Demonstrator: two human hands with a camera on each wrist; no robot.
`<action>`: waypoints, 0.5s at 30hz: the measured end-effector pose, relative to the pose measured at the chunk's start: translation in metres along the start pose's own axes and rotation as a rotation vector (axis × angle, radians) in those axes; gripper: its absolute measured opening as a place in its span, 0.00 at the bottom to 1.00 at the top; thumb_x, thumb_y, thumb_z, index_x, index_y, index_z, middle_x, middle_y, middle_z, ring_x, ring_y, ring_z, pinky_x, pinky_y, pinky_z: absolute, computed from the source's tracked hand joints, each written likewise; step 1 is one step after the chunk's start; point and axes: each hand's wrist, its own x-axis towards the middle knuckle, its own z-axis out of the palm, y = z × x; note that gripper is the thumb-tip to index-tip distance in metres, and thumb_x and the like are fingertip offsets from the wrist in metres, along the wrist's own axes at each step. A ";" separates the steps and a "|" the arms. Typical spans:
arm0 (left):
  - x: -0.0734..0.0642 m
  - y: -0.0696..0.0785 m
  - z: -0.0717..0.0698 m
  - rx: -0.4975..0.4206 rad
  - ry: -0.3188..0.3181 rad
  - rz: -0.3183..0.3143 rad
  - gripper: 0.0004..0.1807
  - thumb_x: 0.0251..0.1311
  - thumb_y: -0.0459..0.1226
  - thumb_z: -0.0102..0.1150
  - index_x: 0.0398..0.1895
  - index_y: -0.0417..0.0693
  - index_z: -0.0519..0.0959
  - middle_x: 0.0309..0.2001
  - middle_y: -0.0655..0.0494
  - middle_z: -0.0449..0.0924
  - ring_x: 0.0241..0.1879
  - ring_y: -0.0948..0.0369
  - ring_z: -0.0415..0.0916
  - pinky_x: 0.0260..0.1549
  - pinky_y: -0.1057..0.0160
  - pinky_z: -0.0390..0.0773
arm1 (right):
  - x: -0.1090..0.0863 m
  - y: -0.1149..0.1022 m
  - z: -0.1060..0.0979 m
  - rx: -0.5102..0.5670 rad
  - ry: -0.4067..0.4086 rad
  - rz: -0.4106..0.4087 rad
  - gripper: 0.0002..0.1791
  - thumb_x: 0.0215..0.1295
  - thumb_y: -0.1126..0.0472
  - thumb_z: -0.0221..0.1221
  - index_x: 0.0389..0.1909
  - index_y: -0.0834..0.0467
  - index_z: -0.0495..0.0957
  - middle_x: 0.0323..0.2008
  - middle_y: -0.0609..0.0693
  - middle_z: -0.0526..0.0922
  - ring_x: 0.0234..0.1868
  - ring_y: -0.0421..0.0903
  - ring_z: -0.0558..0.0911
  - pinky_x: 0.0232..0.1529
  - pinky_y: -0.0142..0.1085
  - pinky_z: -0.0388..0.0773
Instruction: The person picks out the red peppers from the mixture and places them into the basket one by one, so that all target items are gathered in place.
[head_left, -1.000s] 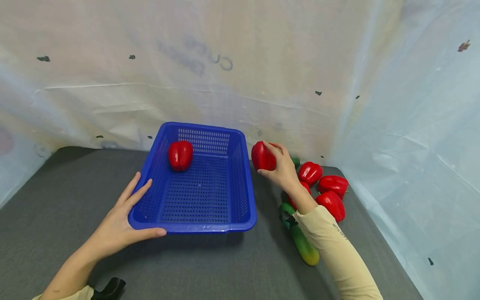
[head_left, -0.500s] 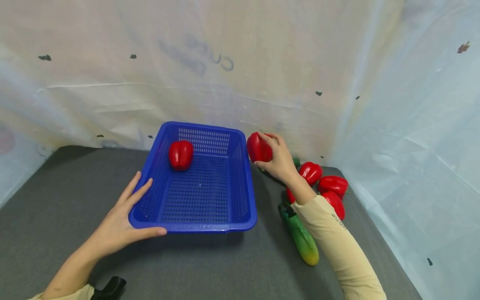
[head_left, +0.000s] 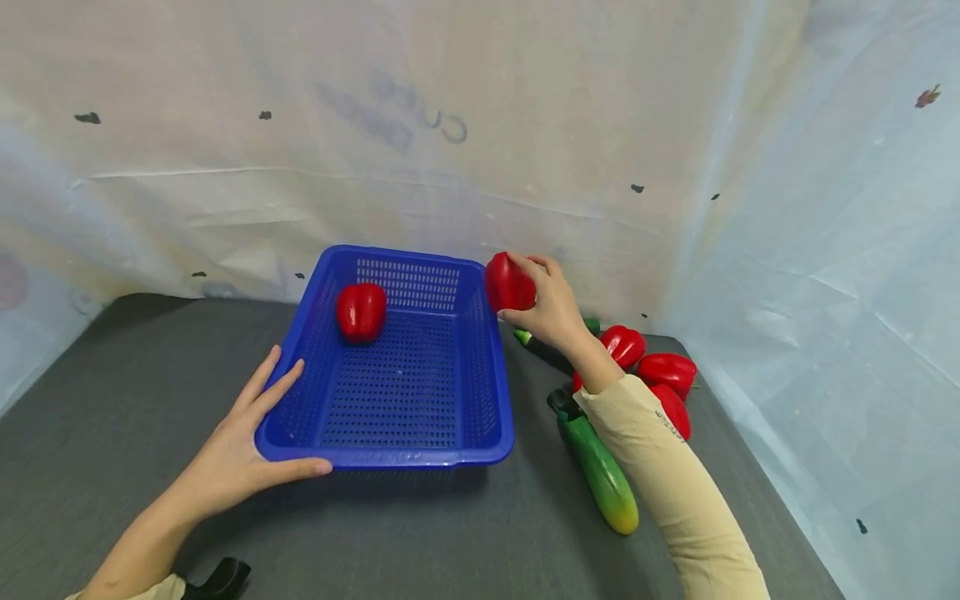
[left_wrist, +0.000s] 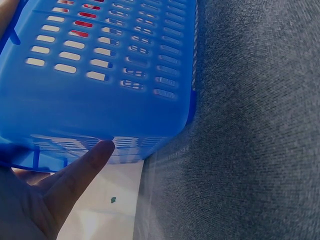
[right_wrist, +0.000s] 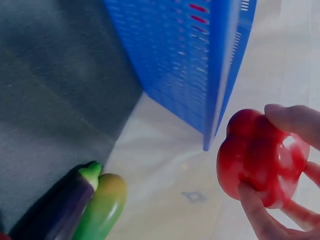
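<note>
My right hand (head_left: 551,310) pinches a red bell pepper (head_left: 506,283) between thumb and fingers. In the head view that pepper overlaps the far right corner of a blue plastic basket (head_left: 420,457); the right wrist view shows the held pepper (right_wrist: 260,157) apart from the basket's rim (right_wrist: 220,75). My left hand (head_left: 231,454) touches the basket's near left corner, thumb along the front rim and fingers spread straight along the left side. One finger (left_wrist: 82,172) presses the outer wall in the left wrist view. Inside the basket, at the far left, sits another red bell pepper (head_left: 362,312).
Right of the basket lie several red bell peppers (head_left: 666,372), partly behind my right forearm. A long green vegetable with a yellow end (head_left: 603,483) lies nearer. An eggplant (right_wrist: 57,205) sits beside a green-yellow vegetable (right_wrist: 106,202). Plastic sheeting (head_left: 525,125) walls the grey table (head_left: 420,542).
My right hand has carried its pepper up and left, from beside the basket to its far right corner. The left hand and the basket have stayed put.
</note>
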 end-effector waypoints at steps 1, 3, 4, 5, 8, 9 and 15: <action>0.000 0.000 0.000 -0.001 0.000 0.000 0.60 0.42 0.45 0.76 0.76 0.65 0.45 0.77 0.66 0.23 0.72 0.34 0.32 0.49 0.21 0.52 | 0.002 -0.002 0.000 0.008 -0.004 0.014 0.46 0.51 0.57 0.70 0.71 0.48 0.61 0.67 0.58 0.61 0.65 0.56 0.65 0.55 0.52 0.76; 0.000 0.000 -0.001 0.001 -0.001 -0.003 0.61 0.42 0.45 0.76 0.76 0.66 0.45 0.77 0.65 0.23 0.72 0.33 0.32 0.49 0.21 0.53 | 0.007 -0.006 0.000 0.012 -0.013 0.048 0.46 0.51 0.56 0.70 0.72 0.47 0.61 0.67 0.58 0.62 0.65 0.57 0.66 0.54 0.52 0.77; 0.000 0.000 -0.001 0.003 -0.002 -0.005 0.60 0.42 0.45 0.76 0.76 0.66 0.45 0.77 0.65 0.23 0.72 0.33 0.32 0.49 0.21 0.53 | 0.009 -0.009 0.000 0.016 -0.017 0.058 0.46 0.51 0.55 0.70 0.72 0.47 0.60 0.67 0.59 0.62 0.65 0.57 0.66 0.54 0.52 0.77; 0.000 0.000 -0.001 0.003 -0.003 -0.007 0.60 0.43 0.45 0.76 0.76 0.66 0.45 0.77 0.65 0.23 0.72 0.33 0.32 0.49 0.21 0.53 | 0.011 -0.011 -0.001 0.019 -0.020 0.066 0.46 0.51 0.55 0.70 0.71 0.47 0.61 0.67 0.59 0.62 0.65 0.57 0.66 0.54 0.52 0.77; -0.001 0.000 -0.001 0.005 -0.003 -0.011 0.60 0.43 0.45 0.76 0.76 0.66 0.45 0.77 0.63 0.23 0.72 0.33 0.32 0.49 0.21 0.52 | 0.017 -0.016 0.000 0.033 -0.025 0.079 0.45 0.51 0.54 0.70 0.71 0.46 0.61 0.66 0.59 0.63 0.64 0.57 0.66 0.53 0.51 0.77; -0.001 0.000 -0.001 0.005 -0.003 -0.012 0.60 0.43 0.45 0.76 0.76 0.66 0.45 0.77 0.63 0.23 0.72 0.33 0.32 0.49 0.21 0.52 | 0.019 -0.018 0.000 0.042 -0.026 0.080 0.45 0.51 0.54 0.70 0.71 0.46 0.61 0.66 0.59 0.64 0.63 0.57 0.67 0.53 0.51 0.78; -0.001 0.001 -0.001 0.008 -0.003 -0.016 0.60 0.43 0.45 0.76 0.76 0.68 0.45 0.77 0.64 0.22 0.72 0.33 0.31 0.49 0.20 0.51 | 0.026 -0.027 0.006 0.073 -0.036 0.094 0.45 0.51 0.54 0.70 0.71 0.47 0.61 0.65 0.58 0.64 0.63 0.56 0.67 0.53 0.51 0.78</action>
